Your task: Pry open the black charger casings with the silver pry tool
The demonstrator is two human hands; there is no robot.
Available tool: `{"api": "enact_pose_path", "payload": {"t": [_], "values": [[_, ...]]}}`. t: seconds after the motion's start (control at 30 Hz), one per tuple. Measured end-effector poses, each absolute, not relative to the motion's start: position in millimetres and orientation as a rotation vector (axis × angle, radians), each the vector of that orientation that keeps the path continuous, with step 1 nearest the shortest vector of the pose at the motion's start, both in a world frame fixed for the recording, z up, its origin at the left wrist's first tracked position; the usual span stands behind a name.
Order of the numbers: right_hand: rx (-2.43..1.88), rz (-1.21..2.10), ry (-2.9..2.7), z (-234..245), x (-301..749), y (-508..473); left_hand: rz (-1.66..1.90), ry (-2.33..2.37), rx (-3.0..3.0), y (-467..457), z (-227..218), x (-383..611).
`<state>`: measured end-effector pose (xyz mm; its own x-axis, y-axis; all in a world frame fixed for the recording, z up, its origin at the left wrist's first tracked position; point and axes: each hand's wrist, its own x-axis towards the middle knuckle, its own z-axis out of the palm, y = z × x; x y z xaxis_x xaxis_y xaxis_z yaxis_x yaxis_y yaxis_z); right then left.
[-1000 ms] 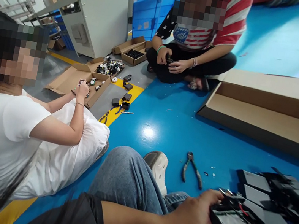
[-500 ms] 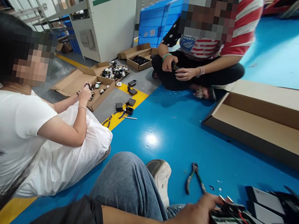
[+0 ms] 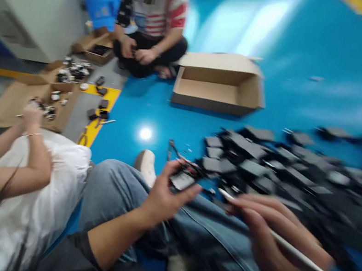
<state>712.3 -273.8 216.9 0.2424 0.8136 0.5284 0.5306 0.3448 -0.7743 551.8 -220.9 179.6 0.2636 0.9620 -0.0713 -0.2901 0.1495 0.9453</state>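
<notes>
My left hand (image 3: 159,199) holds a small open black plastic case (image 3: 192,170) between thumb and fingers. Inside the case lie a flat silver-white block (image 3: 182,181) and something red, blurred. To the right, my right hand (image 3: 278,237) is closed around a slim silver stick-like tool (image 3: 315,267). Its pale, pointed tip is directed toward the case and stands apart from it. The tool's exact kind is not clear. Pliers (image 3: 171,147) lie on the floor just beyond my left hand, partly hidden by it.
Many black cases form a heap (image 3: 255,151) on the blue floor at right. An open cardboard box (image 3: 207,104) stands ahead. One person (image 3: 167,11) sits beyond; another (image 3: 42,186) sits at left beside a cardboard tray (image 3: 8,102) of small parts.
The view has swung right, bringing the heap of black cases and my right hand with the stick-like tool into sight. My left hand still holds the open case.
</notes>
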Motion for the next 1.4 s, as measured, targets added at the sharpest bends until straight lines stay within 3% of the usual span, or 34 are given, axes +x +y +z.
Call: {"api": "enact_pose_path", "payload": {"t": [0.4, 0.77, 1.4], "values": [[-1.127, 0.176, -1.518, 230, 709, -286, 1.126, 0.808, 1.493, -221, 177, 543], [-1.39, -0.109, -1.606, 231, 698, -292, 1.042, 0.875, 1.788, -220, 173, 542], [-1.507, 0.036, -1.586, 224, 706, -279, 0.908, 0.806, 1.96, -213, 166, 536]]}}
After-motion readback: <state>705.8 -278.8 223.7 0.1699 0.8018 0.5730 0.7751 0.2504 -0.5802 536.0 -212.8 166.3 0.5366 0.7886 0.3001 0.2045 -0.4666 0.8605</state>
